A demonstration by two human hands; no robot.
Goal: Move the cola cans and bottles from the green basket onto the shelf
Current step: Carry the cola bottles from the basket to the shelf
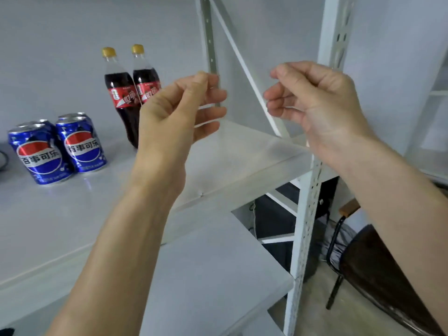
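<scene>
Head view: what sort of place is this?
Probably a storeroom or office corner, not a shop: a white slotted-post metal shelf holding just blue cola cans and cola bottles, with a dark chair beside it.

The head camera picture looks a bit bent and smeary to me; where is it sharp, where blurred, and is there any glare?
Head view: the wide lens bows the white shelf post; the blue cans and cola bottles look fairly sharp; the left hand has smeared, ghosted fingertips, the right hand is softer too; light is flat, with a small bright reflection on the shelf by the cans.
</scene>
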